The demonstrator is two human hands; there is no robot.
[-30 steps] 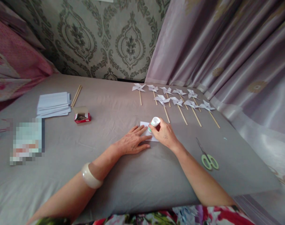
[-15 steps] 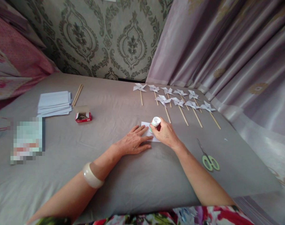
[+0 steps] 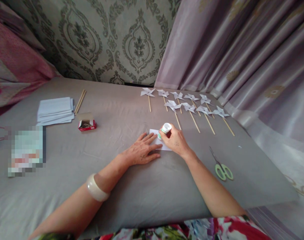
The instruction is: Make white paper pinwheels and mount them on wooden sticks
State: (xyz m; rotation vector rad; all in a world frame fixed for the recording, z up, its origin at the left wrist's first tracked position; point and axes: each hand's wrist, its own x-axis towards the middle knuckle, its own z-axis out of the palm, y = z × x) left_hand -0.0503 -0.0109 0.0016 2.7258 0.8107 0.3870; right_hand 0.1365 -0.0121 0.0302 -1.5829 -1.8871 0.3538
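Observation:
My left hand [image 3: 141, 150] lies flat with fingers spread on a small white paper square [image 3: 165, 146] on the grey sheet. My right hand [image 3: 175, 141] is closed round a small white glue bottle [image 3: 165, 129] with green on it, tilted down onto the paper's far part. Most of the paper is hidden under both hands. A white bangle [image 3: 95, 188] sits on my left wrist.
Several finished white paper pinwheels [image 3: 189, 107] on wooden sticks lie in rows behind my hands. Green-handled scissors [image 3: 221, 169] lie to the right. At the left are a stack of white paper [image 3: 55, 110], spare sticks [image 3: 80, 96] and a small red box [image 3: 87, 124]. Curtains hang at the right.
The view has shifted slightly. Both hands stay on the paper, and the glue bottle has hardly moved.

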